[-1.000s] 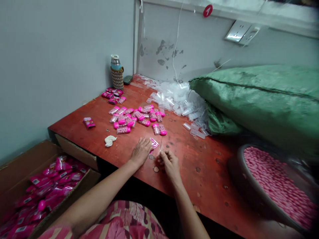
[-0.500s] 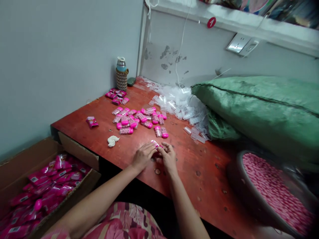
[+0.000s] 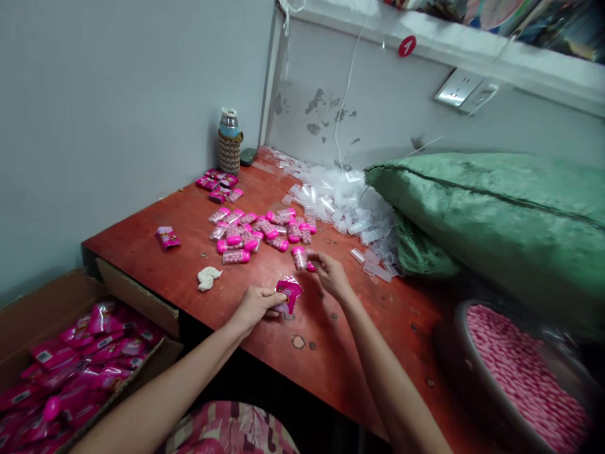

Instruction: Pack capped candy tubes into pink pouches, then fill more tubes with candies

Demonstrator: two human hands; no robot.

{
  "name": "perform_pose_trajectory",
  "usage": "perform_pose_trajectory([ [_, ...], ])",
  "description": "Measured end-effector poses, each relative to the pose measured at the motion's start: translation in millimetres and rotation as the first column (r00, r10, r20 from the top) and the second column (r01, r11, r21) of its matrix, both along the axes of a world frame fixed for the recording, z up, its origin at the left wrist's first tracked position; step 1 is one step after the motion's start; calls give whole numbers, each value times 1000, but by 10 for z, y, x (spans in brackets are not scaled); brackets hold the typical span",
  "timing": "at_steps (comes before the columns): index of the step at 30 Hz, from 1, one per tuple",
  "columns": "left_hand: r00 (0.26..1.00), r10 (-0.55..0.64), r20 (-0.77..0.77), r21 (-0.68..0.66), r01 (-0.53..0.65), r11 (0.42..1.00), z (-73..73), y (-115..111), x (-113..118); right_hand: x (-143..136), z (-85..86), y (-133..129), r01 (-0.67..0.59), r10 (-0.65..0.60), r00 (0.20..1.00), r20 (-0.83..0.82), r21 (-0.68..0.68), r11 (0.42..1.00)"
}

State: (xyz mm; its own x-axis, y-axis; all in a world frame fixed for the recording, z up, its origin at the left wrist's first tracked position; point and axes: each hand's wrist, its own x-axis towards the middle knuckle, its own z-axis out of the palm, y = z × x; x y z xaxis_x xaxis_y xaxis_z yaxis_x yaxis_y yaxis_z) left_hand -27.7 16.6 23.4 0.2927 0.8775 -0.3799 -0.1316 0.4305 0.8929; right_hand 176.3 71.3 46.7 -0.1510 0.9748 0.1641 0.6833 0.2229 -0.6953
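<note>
My left hand (image 3: 258,307) pinches a small bright-pink printed packet (image 3: 289,294) by its left side, just above the red tabletop. My right hand (image 3: 329,272) reaches forward with fingers stretched out, their tips slightly blurred. They are at a small clear bottle of pink beads (image 3: 299,258); whether they touch it I cannot tell. Another bottle, mostly behind the fingers, shows a pink cap (image 3: 311,267). Beyond lies a loose group of similar pink-capped bottles (image 3: 236,256).
A cardboard box (image 3: 142,277) of pink packets stands at lower left. Clear empty tubes (image 3: 331,195) are heaped at the back beside a green sack (image 3: 486,208). A basin of pink beads (image 3: 515,366) sits at right. White crumpled tissue (image 3: 208,277) and a flask (image 3: 229,142) are on the table (image 3: 359,328).
Both hands were together at the packet. My right hand has let go of it and moved forward to the bottles; the left has drawn slightly left, still with the packet.
</note>
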Motion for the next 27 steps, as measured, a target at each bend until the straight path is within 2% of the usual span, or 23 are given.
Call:
perform_pose_trajectory([
  [2,998,52,31,-49,-51,998,4,-18,10,155,-6,224,-85,52,941,336,86,993],
  [4,989,128,80,-119,-118,986,26,-25,18,274,-22,382,-217,167,810,562,24,976],
  [6,969,210,129,-196,-183,963,54,-13,22,353,-40,457,-285,240,703,669,-43,958],
  [7,957,245,158,-231,-205,951,65,-2,22,382,-48,466,-294,244,674,697,-50,955],
  [9,926,302,227,-293,-230,928,75,24,23,431,-59,429,-288,219,668,711,-25,957],
  [10,906,330,265,-322,-239,916,73,37,25,451,-63,384,-267,197,695,692,-5,964],
  [13,823,441,358,-415,-283,865,50,66,48,458,-81,137,-140,92,803,589,36,990],
  [15,766,513,388,-473,-312,824,33,79,76,378,-97,-130,23,-36,888,458,34,999],
  [17,725,556,407,-508,-326,797,23,90,110,209,-107,-459,197,-184,970,157,-73,978],
  [18,710,568,416,-517,-330,790,22,96,128,96,-108,-633,194,-203,978,-39,-167,967],
  [20,689,589,421,-526,-343,778,26,104,170,-159,-99,-956,129,-234,906,-352,-296,946],
  [22,684,607,405,-539,-358,763,43,105,218,-404,-85,-1196,111,-303,806,-509,-373,921],
  [24,690,611,388,-550,-359,754,73,92,271,-590,-81,-1329,119,-359,727,-585,-407,906],
  [27,673,608,421,-551,-342,761,134,48,347,-731,-100,-1381,157,-421,653,-630,-431,889],
])
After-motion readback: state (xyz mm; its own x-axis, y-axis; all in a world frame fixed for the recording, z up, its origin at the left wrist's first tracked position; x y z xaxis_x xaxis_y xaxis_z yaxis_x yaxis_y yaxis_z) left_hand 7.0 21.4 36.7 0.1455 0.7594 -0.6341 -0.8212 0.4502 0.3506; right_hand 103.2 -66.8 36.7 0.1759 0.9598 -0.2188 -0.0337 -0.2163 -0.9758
